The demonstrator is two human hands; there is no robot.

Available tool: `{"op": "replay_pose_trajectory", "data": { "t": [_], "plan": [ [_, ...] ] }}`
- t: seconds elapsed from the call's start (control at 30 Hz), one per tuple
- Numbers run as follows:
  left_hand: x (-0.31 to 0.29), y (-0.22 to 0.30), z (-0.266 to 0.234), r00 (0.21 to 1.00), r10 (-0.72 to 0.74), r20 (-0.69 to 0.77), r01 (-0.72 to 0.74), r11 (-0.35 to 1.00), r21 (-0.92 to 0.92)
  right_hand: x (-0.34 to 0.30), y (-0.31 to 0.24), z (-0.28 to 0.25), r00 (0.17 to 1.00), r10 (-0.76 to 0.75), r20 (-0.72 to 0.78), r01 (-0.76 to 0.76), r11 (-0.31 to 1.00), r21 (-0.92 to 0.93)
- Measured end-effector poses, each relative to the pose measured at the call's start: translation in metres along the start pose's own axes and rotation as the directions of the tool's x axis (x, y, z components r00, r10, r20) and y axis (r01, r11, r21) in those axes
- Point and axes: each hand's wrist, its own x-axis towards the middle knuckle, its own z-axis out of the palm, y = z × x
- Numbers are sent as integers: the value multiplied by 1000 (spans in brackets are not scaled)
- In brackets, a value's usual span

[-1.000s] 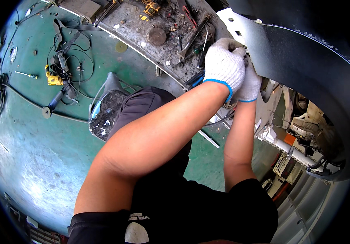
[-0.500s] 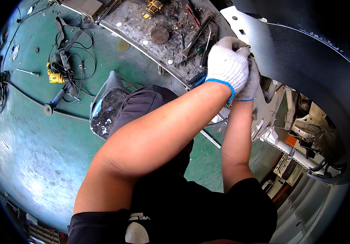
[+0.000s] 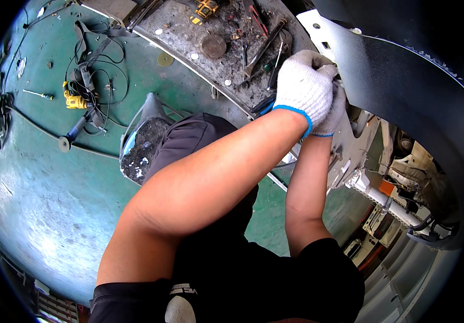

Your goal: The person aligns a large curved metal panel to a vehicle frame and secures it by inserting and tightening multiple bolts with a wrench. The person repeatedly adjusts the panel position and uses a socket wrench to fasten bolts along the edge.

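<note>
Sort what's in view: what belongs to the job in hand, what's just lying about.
Apparently in the job:
- left hand and right hand, gloved
- dark curved panel, at its edge

Apparently lying about:
- yellow-and-black tool on the bench
- grinder, screwdriver on the floor

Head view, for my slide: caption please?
White-knit-gloved left hand and right hand together at the edge of a dark, curved panel.
</note>
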Motion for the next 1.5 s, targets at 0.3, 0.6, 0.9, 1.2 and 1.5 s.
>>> {"op": "replay_pose_trajectory", "data": {
  "t": [0.3, 0.6, 0.9, 1.2, 1.5],
  "plan": [
    [-4, 6, 3, 987, -155, 52, 163, 933, -321, -11, -7, -5, 993, 39, 116, -51, 993, 102],
    [-2, -2, 5, 997, -68, 36, 73, 982, -175, -13, -1, 5, 999, -43, 21, 40, 989, 139],
    [-2, 0, -1, 993, -59, 105, 74, 987, -140, 74, -20, -54, 790, 251, 559, -394, 907, 149],
    [2, -4, 2, 998, -64, -28, 55, 965, -257, 86, -36, 1, 877, 103, 470, -186, 973, 133],
    [25, 21, -21, 942, 321, -103, -310, 945, 104, 95, -39, 23, 855, 121, 505, -171, 984, 54]
  ]
}}
